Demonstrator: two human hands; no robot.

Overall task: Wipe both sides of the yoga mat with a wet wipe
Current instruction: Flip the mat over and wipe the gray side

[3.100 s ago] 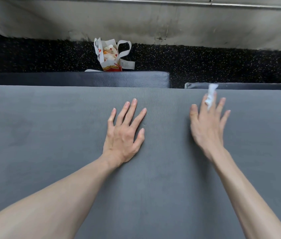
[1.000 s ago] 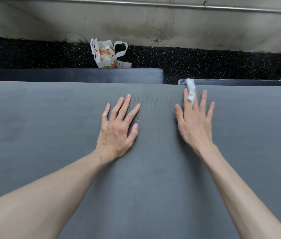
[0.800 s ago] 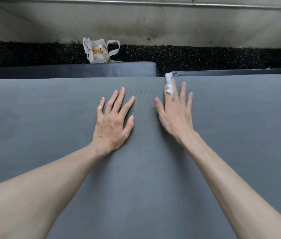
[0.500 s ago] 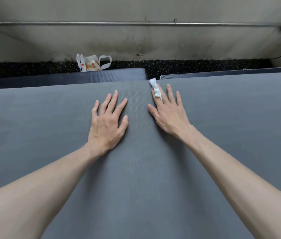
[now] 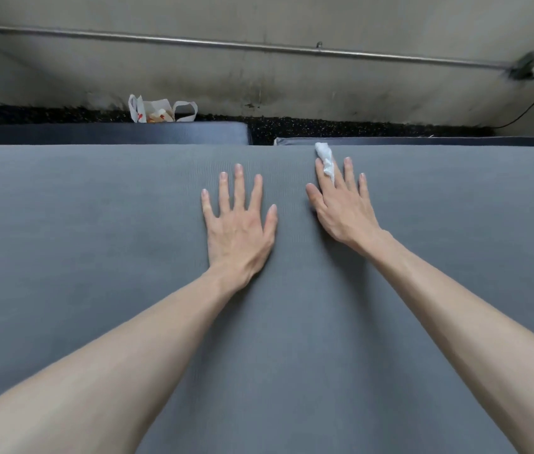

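My left hand (image 5: pixel 238 224) lies flat on the wide grey foam yoga mat (image 5: pixel 95 240), fingers straight and spread, holding nothing. My right hand (image 5: pixel 341 208) lies beside it with fingers straight too, and the crumpled white wet wipe (image 5: pixel 326 160) is wedged between my first two fingers, sticking out past the fingertips close to the mat's far edge. The mat fills nearly everything in front of me and runs off to both sides.

What worries me is that hold. The wipe is only squeezed between two straight fingers, not gripped, so I judge that a hard drag against the mat's ribbed face could tug it loose or roll it into a tighter wad. A wad that small covers a thin strip at each pass, and I could easily leave unwiped bands. So close to the far edge, a stroke might also carry the wipe over onto the dark blue mats (image 5: pixel 161 132) behind. With my weight on my left palm, the mat could creep or bunch.

Much is hidden from me. I cannot see how much wipe sits beneath my fingers or palm, nor whether it touches the mat. Both ends of the mat are cut off, and its underside is out of sight. Damp and dry areas look alike. The white carrier bag (image 5: pixel 161 112) by the grey wall (image 5: pixel 259 77) is half hidden behind a dark mat.
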